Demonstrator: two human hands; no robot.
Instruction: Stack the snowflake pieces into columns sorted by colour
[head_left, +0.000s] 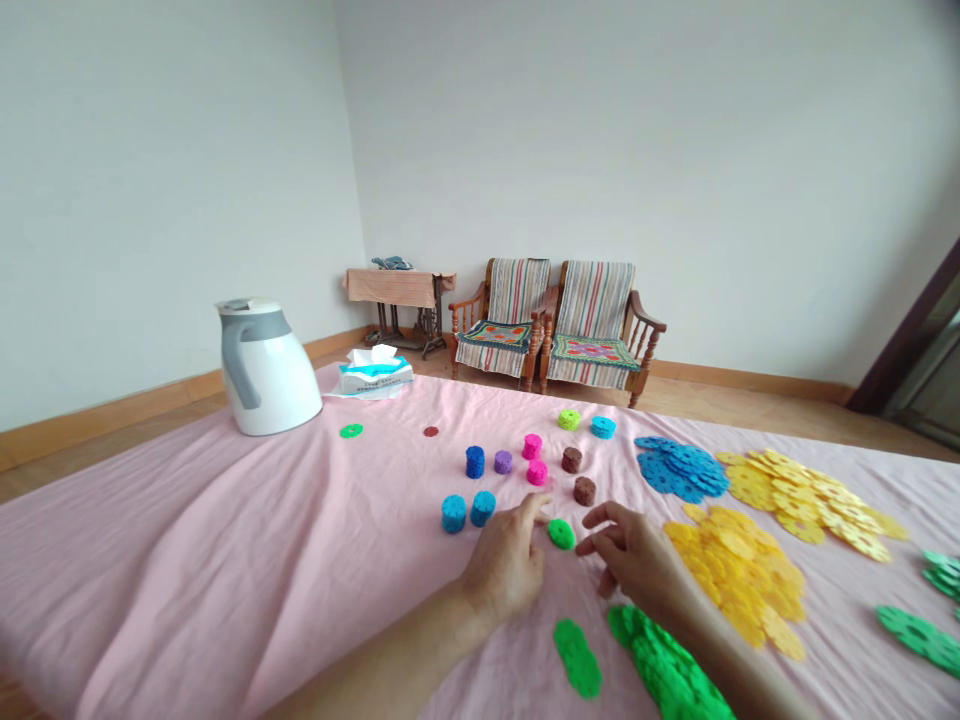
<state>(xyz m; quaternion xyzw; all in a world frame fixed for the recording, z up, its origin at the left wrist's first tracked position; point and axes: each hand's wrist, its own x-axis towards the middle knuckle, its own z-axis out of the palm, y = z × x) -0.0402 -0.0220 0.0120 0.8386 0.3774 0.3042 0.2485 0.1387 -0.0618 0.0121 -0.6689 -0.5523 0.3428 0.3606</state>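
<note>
A small stack of bright green notched discs (pixel 561 534) sits on the pink cloth between my two hands. My left hand (pixel 508 560) is just left of it, fingers partly bent and apart, with nothing visible in its grip. On the other side, my right hand (pixel 630 552) hovers close to the stack with its fingers spread and holding nothing. Beyond them stand short disc stacks: brown (pixel 584 490), pink (pixel 536 472), purple (pixel 503 462), dark blue (pixel 475 461) and light blue (pixel 453 513). Nearer me lie a few overlapping green discs (pixel 577 658) and a green heap (pixel 667 665), partly under my right forearm.
Loose heaps of blue discs (pixel 682 468), pale yellow discs (pixel 806 495) and deeper yellow discs (pixel 735 570) spread to the right. A white jug (pixel 274 375) and a tissue pack (pixel 375 372) stand at the back left. Two wooden chairs (pixel 592 320) are beyond the table.
</note>
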